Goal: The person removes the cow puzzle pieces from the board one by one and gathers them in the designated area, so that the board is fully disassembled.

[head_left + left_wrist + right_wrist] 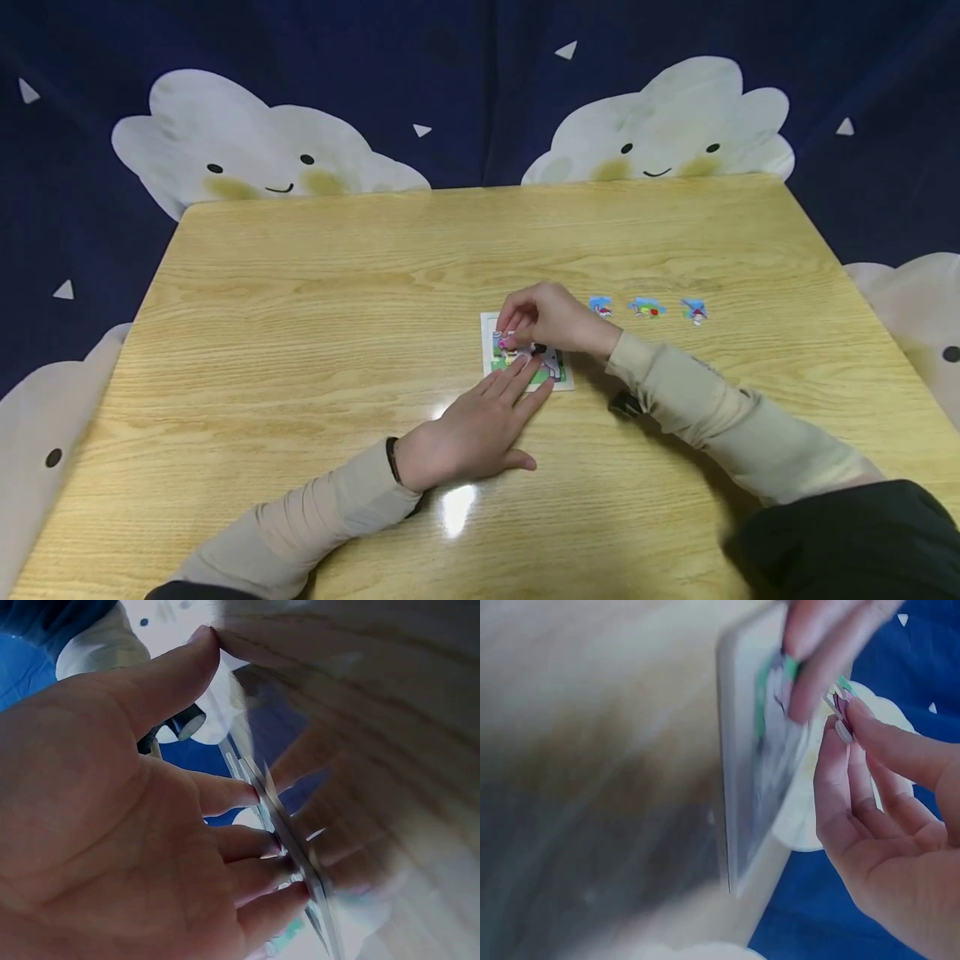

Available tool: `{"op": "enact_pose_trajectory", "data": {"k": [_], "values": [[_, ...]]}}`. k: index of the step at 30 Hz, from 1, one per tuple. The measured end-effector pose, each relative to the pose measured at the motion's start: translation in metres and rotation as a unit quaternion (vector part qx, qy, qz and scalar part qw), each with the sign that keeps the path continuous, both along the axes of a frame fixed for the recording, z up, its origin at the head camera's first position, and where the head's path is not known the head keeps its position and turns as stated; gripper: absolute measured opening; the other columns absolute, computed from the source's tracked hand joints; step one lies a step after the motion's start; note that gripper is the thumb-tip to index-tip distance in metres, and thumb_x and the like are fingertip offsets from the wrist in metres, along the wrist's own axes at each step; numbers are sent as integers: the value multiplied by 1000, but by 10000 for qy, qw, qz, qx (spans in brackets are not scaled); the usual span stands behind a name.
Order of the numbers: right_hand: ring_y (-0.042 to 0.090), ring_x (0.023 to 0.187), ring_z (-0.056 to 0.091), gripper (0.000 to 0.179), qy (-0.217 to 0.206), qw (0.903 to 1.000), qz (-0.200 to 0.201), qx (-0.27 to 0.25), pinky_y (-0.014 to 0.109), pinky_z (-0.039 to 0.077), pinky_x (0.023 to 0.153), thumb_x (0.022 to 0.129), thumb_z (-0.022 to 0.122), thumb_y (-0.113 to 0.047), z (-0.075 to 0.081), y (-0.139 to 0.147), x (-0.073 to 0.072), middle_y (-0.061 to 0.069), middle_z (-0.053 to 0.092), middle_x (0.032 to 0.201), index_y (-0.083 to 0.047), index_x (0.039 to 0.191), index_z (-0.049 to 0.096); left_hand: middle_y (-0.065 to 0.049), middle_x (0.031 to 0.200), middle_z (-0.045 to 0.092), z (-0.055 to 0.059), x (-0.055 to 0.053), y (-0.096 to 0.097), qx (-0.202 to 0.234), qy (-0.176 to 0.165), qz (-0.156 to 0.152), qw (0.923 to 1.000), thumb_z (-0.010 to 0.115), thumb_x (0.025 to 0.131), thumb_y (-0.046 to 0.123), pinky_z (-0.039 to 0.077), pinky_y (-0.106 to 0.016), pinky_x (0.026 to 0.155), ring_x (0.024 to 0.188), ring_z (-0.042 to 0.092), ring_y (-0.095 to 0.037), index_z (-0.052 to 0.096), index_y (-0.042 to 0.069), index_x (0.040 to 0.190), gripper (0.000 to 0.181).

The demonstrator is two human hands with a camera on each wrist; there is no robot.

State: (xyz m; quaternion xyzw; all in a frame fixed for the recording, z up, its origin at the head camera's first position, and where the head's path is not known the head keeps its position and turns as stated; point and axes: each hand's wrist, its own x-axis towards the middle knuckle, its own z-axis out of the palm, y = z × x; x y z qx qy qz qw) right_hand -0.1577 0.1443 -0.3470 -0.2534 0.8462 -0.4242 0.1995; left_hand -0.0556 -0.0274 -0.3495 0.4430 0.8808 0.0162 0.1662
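A small puzzle board (pixel 566 385) with a white border lies on the table, its picture partly filled with green and white pieces. My left hand (pixel 480 429) rests its straight fingertips on the board's near part, thumb spread to the side. Over the board's left side, my right hand (pixel 551 321) pinches a puzzle piece (pixel 841 712) between thumb and index finger. That piece shows pink in the head view. In the right wrist view it is tilted above the board, its edge toward the camera. The right hand hides the board's far part.
Three loose puzzle pieces lie in a row right of the board: one near the right wrist (pixel 601 307), a middle piece (pixel 648 307) and a far-right piece (pixel 695 311). The wooden table (pixel 300 317) ends at a dark blue cloud-patterned cloth (pixel 480 100).
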Motion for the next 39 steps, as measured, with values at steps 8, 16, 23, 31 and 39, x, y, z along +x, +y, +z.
{"op": "enact_pose_trajectory", "data": {"k": [8, 16, 23, 31, 39], "values": [[17, 71, 65, 8, 321, 9985, -441, 46, 21, 49, 62, 82, 78, -2, 9, 36, -3, 6, 71, 79, -2, 88, 73, -19, 162, 8, 2, -1, 1, -53, -36, 44, 10000, 57, 92, 57, 19, -40, 117, 149, 7, -31, 18, 8, 157, 91], [15, 67, 64, 8, 462, 9936, -837, 598, 22, 49, 60, 82, 78, -5, 6, 79, -1, 4, 70, 78, -4, 89, 74, -19, 162, 6, 3, -1, 1, -27, -135, 87, 9999, 56, 92, 57, 18, -40, 118, 149, 6, -31, 16, 7, 157, 91], [14, 66, 62, 9, 470, 9898, -1009, 892, 24, 49, 57, 83, 77, 0, 0, 106, 8, 4, 70, 81, -3, 91, 74, -19, 162, 6, 2, -1, 0, 11, -145, 84, 9999, 57, 92, 56, 18, -40, 118, 149, 6, -31, 16, 8, 158, 92], [12, 64, 57, 11, 981, 9845, -1003, 1053, 22, 46, 57, 80, 79, 0, -8, 111, 15, 2, 69, 79, -5, 88, 75, -18, 162, 5, 2, -1, 0, -21, -132, 104, 9999, 56, 92, 57, 18, -40, 118, 149, 6, -31, 15, 8, 158, 92], [14, 66, 57, 12, 1224, 9820, -931, 1099, 22, 48, 59, 80, 77, 5, -10, 111, 18, 2, 68, 80, -4, 88, 75, -18, 163, 5, 1, 0, -1, -27, -138, 98, 9999, 56, 92, 57, 18, -39, 118, 149, 6, -30, 15, 8, 158, 91]]}}
